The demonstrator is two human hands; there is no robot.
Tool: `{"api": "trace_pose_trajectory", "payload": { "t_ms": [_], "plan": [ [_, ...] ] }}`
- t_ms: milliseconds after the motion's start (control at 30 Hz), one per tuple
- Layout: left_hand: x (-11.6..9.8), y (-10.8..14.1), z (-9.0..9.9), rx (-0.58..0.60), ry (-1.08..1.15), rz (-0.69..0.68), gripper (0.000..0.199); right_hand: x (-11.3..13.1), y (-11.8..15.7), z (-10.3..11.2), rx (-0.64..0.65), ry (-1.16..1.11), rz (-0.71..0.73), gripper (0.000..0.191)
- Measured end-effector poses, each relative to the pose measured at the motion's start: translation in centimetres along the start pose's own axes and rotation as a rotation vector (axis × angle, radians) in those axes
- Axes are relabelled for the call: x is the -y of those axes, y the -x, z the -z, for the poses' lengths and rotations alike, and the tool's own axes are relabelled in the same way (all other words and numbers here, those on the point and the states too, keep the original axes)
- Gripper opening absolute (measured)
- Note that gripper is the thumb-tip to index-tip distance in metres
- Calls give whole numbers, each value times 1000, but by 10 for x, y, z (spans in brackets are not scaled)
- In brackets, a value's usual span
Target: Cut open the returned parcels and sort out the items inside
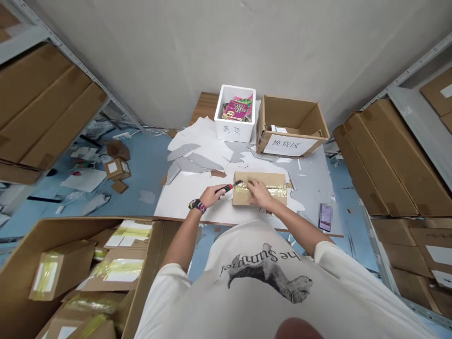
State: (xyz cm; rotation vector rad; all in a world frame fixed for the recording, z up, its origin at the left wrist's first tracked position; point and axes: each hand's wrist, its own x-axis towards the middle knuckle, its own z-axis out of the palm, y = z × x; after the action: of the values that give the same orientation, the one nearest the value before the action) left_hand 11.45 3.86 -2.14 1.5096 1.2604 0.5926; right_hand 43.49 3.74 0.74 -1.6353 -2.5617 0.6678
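Observation:
A closed cardboard box (259, 177) lies on the worktable in front of me, with shiny yellowish tape (278, 190) running along its top. My left hand (211, 195) is wrapped round a red and black utility knife (226, 188), whose tip reaches the taped left end of the box. On top of the box rests my right hand (259, 192), fingers spread and pressing near the tape. A watch (195, 204) is on my left wrist.
Behind the box stand a white foam bin (235, 129) with colourful packets and an open carton (293, 145) with a handwritten label. A phone (325, 217) lies at the table's right. A large carton (155, 254) of taped parcels is at lower left. Shelves with boxes flank both sides.

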Motion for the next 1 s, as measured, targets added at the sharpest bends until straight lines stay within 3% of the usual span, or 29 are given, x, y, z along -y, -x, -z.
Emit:
{"api": "trace_pose_trajectory", "payload": {
  "t_ms": [100,200,333,433,500,567,733,800,867,1000],
  "plan": [
    [-1,-12,14,99,-132,-60,52,2,-5,5,30,-75,-13,55],
    [-3,-16,29,242,-132,-33,51,6,-7,7,47,-146,-21,30],
    [0,-7,31,477,37,154,57,5,-5,5,39,-218,-9,8],
    [10,11,25,599,145,280,60,0,-2,4,-15,-236,27,6],
    [22,26,24,518,237,304,65,-3,2,1,-83,-212,78,10],
    [37,41,26,300,357,326,69,-6,7,-3,-148,-175,117,18],
    [60,67,24,-645,548,369,71,-10,6,-21,-224,19,8,64],
    [56,75,17,-833,501,313,71,-13,-3,-24,-202,124,-17,77],
    [46,82,9,-784,356,166,68,-17,-13,-25,-169,189,-15,73],
    [20,90,-11,-348,-103,-165,53,-25,-25,-23,-170,173,11,62]
  ]
}}
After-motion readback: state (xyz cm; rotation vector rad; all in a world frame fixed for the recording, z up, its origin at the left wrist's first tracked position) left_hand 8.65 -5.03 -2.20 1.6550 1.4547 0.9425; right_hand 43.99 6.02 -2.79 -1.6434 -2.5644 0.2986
